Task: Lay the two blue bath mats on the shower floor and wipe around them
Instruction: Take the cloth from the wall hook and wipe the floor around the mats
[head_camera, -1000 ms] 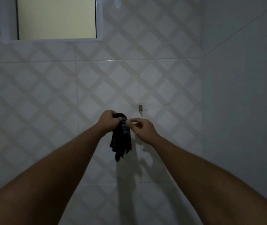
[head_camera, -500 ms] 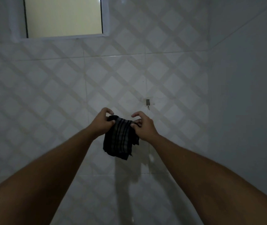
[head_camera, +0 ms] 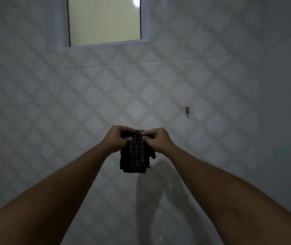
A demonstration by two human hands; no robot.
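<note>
A small dark cloth [head_camera: 135, 156] with pale stripes hangs in front of the tiled wall, held up by both hands at its top edge. My left hand [head_camera: 117, 139] pinches the cloth's upper left corner. My right hand [head_camera: 156, 140] pinches its upper right part, thumb and fingers curled onto the fabric. The two hands almost touch. No blue bath mat and no shower floor is in view.
A small metal hook [head_camera: 187, 111] sticks out of the diamond-patterned tiled wall [head_camera: 70, 103], up and to the right of my hands. A white-framed window [head_camera: 104, 22] sits high on that wall. A plain wall [head_camera: 282, 103] closes the right side.
The cloth went from a bunched strip in my left hand to a flat piece held by both hands. The hook now lies further right of my hands, and the window has shifted right.
</note>
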